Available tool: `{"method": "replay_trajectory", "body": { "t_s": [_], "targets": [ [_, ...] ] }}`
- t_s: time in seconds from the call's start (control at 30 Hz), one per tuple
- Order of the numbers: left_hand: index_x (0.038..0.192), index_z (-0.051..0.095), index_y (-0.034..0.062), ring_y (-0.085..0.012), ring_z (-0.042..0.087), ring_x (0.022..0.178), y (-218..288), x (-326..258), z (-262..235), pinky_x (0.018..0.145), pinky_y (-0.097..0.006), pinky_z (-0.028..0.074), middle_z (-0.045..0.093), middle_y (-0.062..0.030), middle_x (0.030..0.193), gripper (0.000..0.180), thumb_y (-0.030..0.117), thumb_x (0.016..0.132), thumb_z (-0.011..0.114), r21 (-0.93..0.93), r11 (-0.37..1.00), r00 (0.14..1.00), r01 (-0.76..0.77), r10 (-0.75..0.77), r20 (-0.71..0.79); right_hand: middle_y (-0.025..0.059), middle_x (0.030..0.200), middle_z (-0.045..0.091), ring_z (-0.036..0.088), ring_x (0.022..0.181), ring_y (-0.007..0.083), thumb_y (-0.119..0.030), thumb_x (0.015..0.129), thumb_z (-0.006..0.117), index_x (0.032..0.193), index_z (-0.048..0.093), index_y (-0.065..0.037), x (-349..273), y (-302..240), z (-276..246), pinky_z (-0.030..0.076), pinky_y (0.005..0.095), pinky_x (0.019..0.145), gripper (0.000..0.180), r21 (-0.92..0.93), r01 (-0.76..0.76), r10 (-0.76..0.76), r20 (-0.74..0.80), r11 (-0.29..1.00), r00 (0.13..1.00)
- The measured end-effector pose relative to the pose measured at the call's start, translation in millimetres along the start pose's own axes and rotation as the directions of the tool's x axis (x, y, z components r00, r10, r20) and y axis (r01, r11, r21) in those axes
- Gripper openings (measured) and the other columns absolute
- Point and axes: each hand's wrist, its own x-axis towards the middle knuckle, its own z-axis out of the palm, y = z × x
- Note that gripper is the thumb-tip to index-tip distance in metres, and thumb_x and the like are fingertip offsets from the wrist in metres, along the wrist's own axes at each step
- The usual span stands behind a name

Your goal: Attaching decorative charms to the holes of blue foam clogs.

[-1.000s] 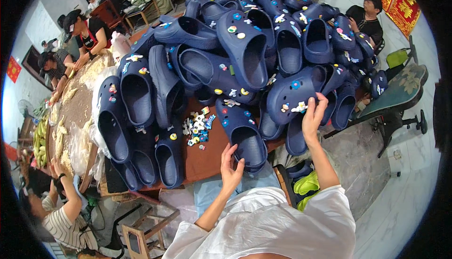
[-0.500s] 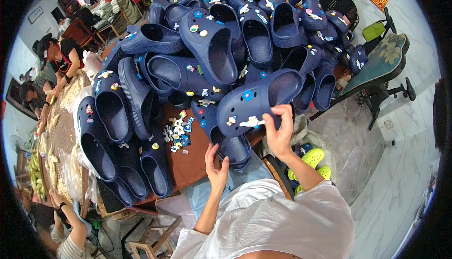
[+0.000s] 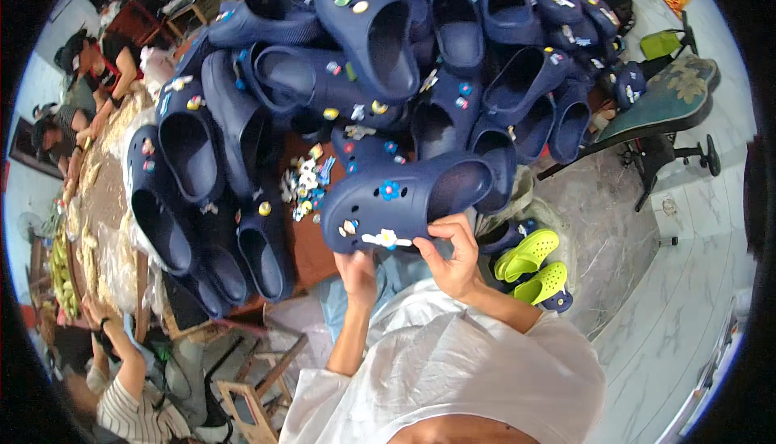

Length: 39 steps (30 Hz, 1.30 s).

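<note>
A navy clog hangs in front of me over the table's near edge, its toe to the left and its opening to the right. A blue flower charm and white charms sit on its upper. My right hand is closed on the side of the clog, below its opening. Under the toe, my left hand reaches up against the clog; its fingers are blurred and hidden behind it. Just beyond lies another navy clog, partly covered by the held one. Loose charms lie heaped on the brown tabletop.
Decorated navy clogs are piled across the table. Lime-green clogs rest low on my right, near an office chair. On the left, people work around a round table covered with pale pieces. A wooden stool stands lower left.
The held clog has moved left and toward me, turning more level. My left hand has gone from open below it to against its toe. My right hand has shifted along its side.
</note>
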Motion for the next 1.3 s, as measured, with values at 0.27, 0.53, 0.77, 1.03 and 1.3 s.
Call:
{"method": "replay_trajectory", "body": {
  "t_s": [0.27, 0.53, 0.77, 1.03, 1.3],
  "targets": [
    [0.127, 0.054, 0.0095, -0.0192, 0.062, 0.109, 34, 40, -36, 0.091, -0.037, 0.050, 0.063, -0.0045, 0.122, 0.047, 0.045, 0.096, 0.053, 0.006, 0.994, 0.938, 0.113, -0.105, -0.331, 0.0118, 0.099, 0.064, 0.065, 0.089, 0.0247, 0.001, 0.082, 0.069, 0.112, 0.067, -0.004, -10, -21, 26, 0.055, 0.0321, 0.066, 0.031, 0.129, -0.035, -0.016, 0.374, 0.991, 0.927],
    [0.124, 0.052, 0.0023, -0.0161, 0.060, 0.095, 80, 39, -75, 0.084, -0.030, 0.049, 0.061, -0.0093, 0.110, 0.040, 0.028, 0.094, 0.058, 0.337, 0.936, 0.911, 0.099, 0.052, -0.410, 0.0133, 0.101, 0.061, 0.060, 0.094, 0.0320, -0.004, 0.081, 0.067, 0.109, 0.065, -0.005, 20, 9, 37, 0.049, 0.0410, 0.083, 0.027, -0.107, 0.252, -0.204, 0.331, 0.962, 0.921],
    [0.120, 0.053, 0.0031, -0.0119, 0.057, 0.092, 69, 34, -68, 0.081, -0.025, 0.047, 0.062, -0.0063, 0.103, 0.033, 0.026, 0.096, 0.059, 0.462, 0.869, 0.953, 0.176, -0.032, -0.302, 0.0207, 0.113, 0.050, 0.054, 0.103, 0.0407, -0.023, 0.078, 0.076, 0.126, 0.046, -0.001, 38, 66, 64, 0.046, 0.0453, 0.086, 0.061, -0.368, 0.227, -0.042, 0.447, 0.902, 0.894],
    [0.117, 0.057, 0.0050, -0.0123, 0.059, 0.091, 45, 56, -77, 0.080, -0.027, 0.048, 0.063, -0.0061, 0.100, 0.036, 0.031, 0.093, 0.064, 0.509, 0.804, 0.952, 0.306, -0.249, -0.178, 0.0200, 0.108, 0.053, 0.063, 0.083, 0.0373, -0.020, 0.078, 0.073, 0.118, 0.048, -0.002, 41, 71, 81, 0.052, 0.0456, 0.071, 0.050, -0.342, 0.053, 0.130, 0.491, 0.938, 0.862],
    [0.128, 0.057, 0.0035, -0.0354, 0.064, 0.109, 47, 88, -54, 0.095, -0.041, 0.047, 0.066, -0.0248, 0.114, 0.065, 0.051, 0.084, 0.066, 0.842, 0.434, 0.919, 0.320, -0.357, -0.166, 0.0144, 0.105, 0.057, 0.056, 0.098, 0.0341, -0.023, 0.082, 0.073, 0.116, 0.057, -0.005, 30, 39, 66, 0.044, 0.0436, 0.082, 0.042, -0.238, 0.344, -0.163, 0.557, 0.908, 0.814]
  ]
}}
